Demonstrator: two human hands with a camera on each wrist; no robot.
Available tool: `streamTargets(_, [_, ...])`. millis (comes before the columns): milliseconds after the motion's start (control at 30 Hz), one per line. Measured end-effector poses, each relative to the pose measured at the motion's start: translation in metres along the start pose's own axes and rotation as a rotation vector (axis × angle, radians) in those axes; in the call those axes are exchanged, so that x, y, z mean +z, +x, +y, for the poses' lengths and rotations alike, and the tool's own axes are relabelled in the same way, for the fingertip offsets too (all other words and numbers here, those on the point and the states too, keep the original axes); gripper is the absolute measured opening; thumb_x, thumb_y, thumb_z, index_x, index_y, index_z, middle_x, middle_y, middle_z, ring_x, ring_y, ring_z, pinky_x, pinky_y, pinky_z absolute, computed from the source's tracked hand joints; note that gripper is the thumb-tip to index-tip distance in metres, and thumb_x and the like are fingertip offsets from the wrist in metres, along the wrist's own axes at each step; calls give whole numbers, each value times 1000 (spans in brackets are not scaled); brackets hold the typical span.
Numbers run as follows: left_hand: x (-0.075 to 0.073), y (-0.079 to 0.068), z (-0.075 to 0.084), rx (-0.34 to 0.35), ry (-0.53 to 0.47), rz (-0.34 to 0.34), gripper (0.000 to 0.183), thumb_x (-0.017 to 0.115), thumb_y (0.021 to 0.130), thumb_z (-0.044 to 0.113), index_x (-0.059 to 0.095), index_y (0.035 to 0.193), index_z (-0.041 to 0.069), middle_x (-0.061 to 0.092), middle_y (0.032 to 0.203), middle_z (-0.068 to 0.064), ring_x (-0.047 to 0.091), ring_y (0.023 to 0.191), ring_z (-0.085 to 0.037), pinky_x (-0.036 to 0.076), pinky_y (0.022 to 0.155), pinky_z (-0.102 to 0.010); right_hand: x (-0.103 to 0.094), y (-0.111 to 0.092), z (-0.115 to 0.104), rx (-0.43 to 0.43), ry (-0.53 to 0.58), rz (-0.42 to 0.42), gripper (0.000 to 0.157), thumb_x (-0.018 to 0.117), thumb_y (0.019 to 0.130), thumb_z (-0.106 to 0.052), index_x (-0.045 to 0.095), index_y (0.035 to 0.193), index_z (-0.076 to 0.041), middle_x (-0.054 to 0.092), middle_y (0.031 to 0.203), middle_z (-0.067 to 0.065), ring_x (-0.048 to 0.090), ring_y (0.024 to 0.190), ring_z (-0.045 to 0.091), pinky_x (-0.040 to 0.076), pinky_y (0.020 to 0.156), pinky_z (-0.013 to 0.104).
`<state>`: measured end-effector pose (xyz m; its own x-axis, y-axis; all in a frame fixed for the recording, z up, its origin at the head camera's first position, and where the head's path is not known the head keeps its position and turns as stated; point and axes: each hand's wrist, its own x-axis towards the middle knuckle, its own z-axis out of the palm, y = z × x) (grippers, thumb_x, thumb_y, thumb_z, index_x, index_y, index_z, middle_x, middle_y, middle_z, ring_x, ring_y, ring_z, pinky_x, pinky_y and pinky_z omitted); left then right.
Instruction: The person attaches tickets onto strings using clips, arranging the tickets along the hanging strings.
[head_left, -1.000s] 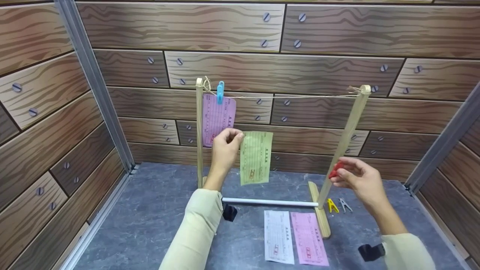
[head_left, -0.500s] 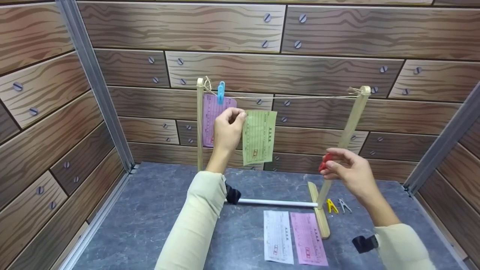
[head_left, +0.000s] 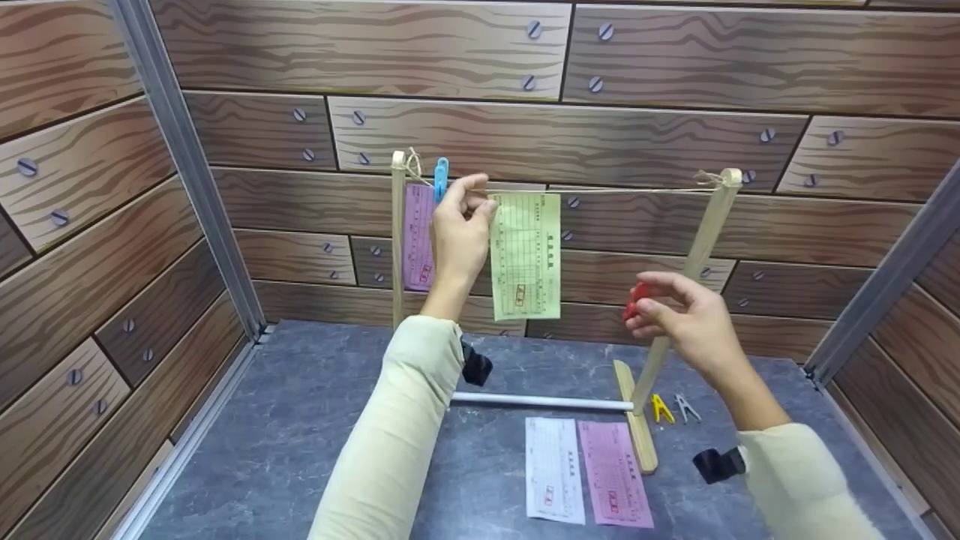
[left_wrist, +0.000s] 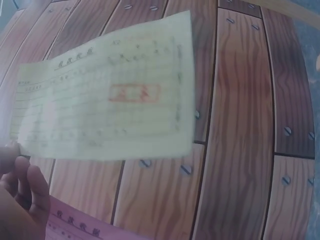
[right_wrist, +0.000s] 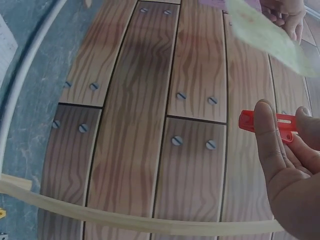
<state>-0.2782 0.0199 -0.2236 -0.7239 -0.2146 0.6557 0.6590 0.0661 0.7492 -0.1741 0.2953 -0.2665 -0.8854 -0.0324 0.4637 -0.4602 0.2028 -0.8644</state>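
Observation:
My left hand (head_left: 461,236) pinches the upper left corner of a pale green receipt slip (head_left: 526,259), whose top edge is level with the string (head_left: 622,190). Whether slip and string touch I cannot tell. In the left wrist view the green slip (left_wrist: 105,100) bears a red stamp. Just behind the left hand, a pink slip (head_left: 417,236) hangs from the string under a blue clothespin (head_left: 441,180). My right hand (head_left: 690,322) holds a red clothespin (head_left: 634,304) between thumb and fingers, in front of the right post (head_left: 701,255); the right wrist view shows this clothespin (right_wrist: 246,120) closely.
On the grey tabletop (head_left: 300,450) lie a white slip (head_left: 553,469) and another pink slip (head_left: 616,472). A yellow clothespin (head_left: 661,409) and a grey clothespin (head_left: 687,408) lie right of the stand's wooden foot (head_left: 637,427). A white rod (head_left: 544,400) runs low along the stand.
My left hand has raised the green slip from well below the string up to its level. My right hand has moved left and up with the red clothespin.

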Motion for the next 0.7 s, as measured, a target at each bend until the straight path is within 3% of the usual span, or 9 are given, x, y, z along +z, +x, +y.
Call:
streamTargets(100, [1, 3, 3, -26, 103, 7, 33, 72, 90, 0, 70, 123, 5, 68, 80, -2, 57, 70, -13, 44, 65, -26, 1, 4, -7, -8, 3, -4, 29, 64, 95, 7, 59, 124, 10, 68, 99, 16, 72, 74, 22, 59, 68, 38])
streamTargets(233, [2, 6, 4, -61, 194, 12, 28, 74, 90, 5, 74, 118, 8, 72, 86, 1, 62, 75, -13, 46, 69, -28, 3, 11, -20, -34, 21, -9, 30, 62, 94, 9, 59, 124, 10, 68, 99, 15, 72, 75, 23, 59, 69, 38])
streamTargets(467, [5, 6, 3, -55, 221, 22, 11, 74, 89, 5, 76, 100, 8, 73, 83, 1, 63, 73, -14, 47, 72, -30, 9, 26, -50, -92, 11, -20, 31, 63, 94, 8, 61, 125, 6, 67, 103, 20, 72, 77, 23, 59, 71, 37])
streamTargets(700, [6, 5, 3, -61, 224, 28, 6, 74, 89, 4, 73, 93, 8, 68, 77, 3, 59, 68, -12, 45, 69, -30, 21, 43, -74, -143, -31, -24, 31, 64, 94, 6, 61, 125, 5, 65, 106, 23, 71, 79, 24, 59, 71, 38])
